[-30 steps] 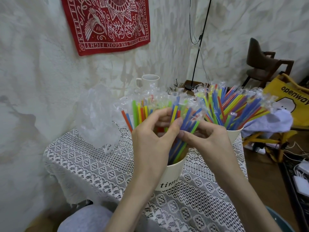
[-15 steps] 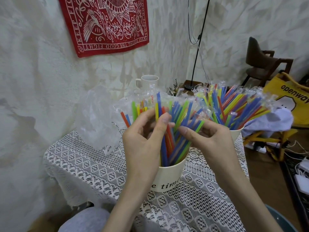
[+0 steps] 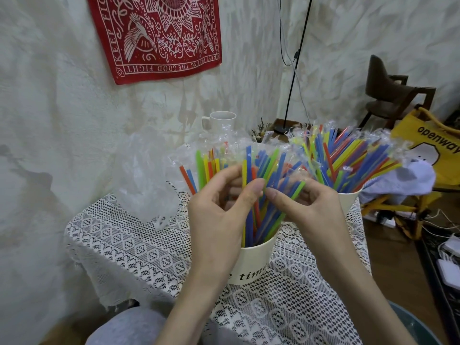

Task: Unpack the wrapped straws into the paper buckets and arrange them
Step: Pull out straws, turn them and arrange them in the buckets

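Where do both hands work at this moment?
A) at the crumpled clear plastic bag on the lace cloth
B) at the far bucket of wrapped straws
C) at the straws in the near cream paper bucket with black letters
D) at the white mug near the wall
C: the left hand and right hand pinch coloured plastic straws standing in the near cream paper bucket.

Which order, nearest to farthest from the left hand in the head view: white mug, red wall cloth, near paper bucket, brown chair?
Measured from the left hand:
1. Near paper bucket, directly under the hands.
2. White mug, behind the straws at the table's back.
3. Red wall cloth, high on the wall.
4. Brown chair, far right.
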